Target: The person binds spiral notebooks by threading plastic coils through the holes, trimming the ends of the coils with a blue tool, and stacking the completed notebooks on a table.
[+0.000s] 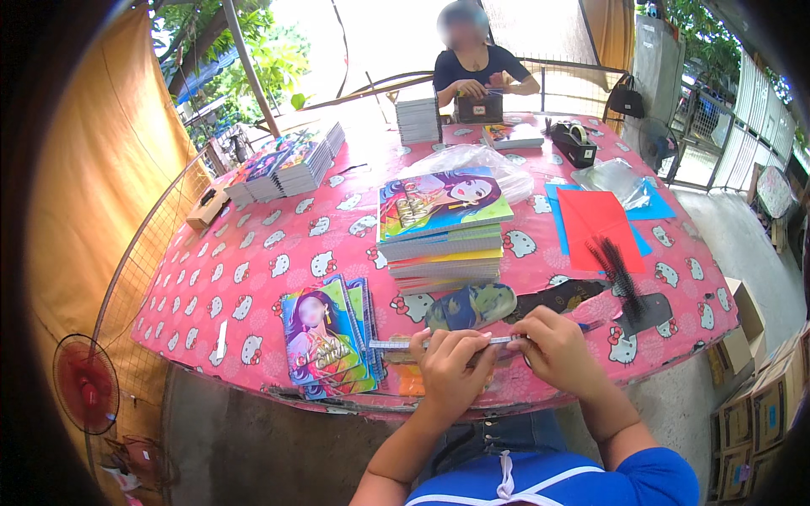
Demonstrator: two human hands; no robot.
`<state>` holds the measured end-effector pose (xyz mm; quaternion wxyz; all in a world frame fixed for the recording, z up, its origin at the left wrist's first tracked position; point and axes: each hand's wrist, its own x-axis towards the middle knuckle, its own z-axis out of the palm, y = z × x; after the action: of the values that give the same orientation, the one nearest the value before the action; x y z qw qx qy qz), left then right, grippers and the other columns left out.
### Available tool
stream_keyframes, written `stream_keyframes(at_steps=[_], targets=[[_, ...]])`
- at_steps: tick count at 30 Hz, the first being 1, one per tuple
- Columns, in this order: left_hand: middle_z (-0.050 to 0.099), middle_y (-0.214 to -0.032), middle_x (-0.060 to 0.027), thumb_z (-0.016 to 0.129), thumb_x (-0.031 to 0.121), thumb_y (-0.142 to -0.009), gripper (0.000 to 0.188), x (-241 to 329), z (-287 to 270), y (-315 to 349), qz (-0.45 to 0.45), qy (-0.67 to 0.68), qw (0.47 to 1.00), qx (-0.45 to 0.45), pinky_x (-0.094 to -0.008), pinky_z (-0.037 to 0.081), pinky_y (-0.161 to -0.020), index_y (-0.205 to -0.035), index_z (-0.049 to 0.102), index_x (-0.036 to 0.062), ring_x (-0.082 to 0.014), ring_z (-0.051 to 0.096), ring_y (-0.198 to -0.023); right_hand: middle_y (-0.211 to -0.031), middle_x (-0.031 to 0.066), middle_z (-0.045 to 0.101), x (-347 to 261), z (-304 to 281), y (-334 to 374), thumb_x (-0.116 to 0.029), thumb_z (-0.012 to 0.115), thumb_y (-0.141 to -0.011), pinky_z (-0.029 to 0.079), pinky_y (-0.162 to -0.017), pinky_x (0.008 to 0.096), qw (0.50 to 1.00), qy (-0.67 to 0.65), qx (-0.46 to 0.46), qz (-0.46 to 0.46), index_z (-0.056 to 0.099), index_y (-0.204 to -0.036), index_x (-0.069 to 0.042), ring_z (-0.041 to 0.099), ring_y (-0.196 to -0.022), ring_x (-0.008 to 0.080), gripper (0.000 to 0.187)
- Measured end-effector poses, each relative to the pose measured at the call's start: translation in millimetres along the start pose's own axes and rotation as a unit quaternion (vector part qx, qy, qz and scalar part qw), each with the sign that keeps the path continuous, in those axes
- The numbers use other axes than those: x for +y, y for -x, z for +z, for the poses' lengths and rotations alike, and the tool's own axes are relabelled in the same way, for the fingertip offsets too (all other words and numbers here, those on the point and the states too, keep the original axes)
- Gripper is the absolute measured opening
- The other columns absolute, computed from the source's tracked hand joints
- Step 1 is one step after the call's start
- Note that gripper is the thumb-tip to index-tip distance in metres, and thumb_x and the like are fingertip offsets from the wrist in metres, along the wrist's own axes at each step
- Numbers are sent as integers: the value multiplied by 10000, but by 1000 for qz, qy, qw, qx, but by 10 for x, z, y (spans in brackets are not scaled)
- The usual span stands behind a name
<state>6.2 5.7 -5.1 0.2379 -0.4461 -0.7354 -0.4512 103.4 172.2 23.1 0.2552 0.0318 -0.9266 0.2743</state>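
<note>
A thin ruler (439, 342) is pinched between both hands at the near table edge.

It is gripped by the closed fingers of the left hand (451, 371) near its middle and the right hand (557, 350) at its right end. Its long axis runs left to right, level. A pink patterned tablecloth (253, 278) is seen beneath, under an open-air shelter.

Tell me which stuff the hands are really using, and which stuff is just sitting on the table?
Being used:
- ruler, held by left hand and right hand
- oval pencil case right behind it

Just lying about:
- stack of notebooks
- red paper
- black combs
- tape dispenser
- small notebooks
</note>
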Motion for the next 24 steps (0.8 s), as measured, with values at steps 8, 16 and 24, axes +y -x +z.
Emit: stream_keyframes(at_steps=[8, 16, 24], targets=[[698, -890, 10, 787, 147, -742, 188, 9, -28, 37, -1, 17, 1000, -6, -391, 304, -924, -893, 676, 121, -159, 605, -801, -855, 130, 629, -68, -122, -96, -258, 719, -822, 483, -750, 407, 998, 25, -46, -41, 640, -914, -26, 622, -842, 322, 262], [698, -937, -3, 804, 208, -740, 316, 65, -82, 62, 15, -24, 999, -28, -391, 325, -931, -1012, 676, 111, -195, 628, -898, -861, 152, 679, 1041, 358, -677, -278, 724, -786, 538, -714, 435, 968, 100, -166, -160, 594, -1102, -28, 682, -831, 314, 423], [666, -887, -24, 820, 276, -704, 323, -58, -208, 61, -34, -93, 995, -23, -429, 304, -974, -935, 672, 107, -210, 590, -880, -860, 222, 657, 993, 683, -541, -193, 629, -807, 531, -701, 457, 976, 132, -172, 4, 544, -945, -40, 666, -857, 350, 223]])
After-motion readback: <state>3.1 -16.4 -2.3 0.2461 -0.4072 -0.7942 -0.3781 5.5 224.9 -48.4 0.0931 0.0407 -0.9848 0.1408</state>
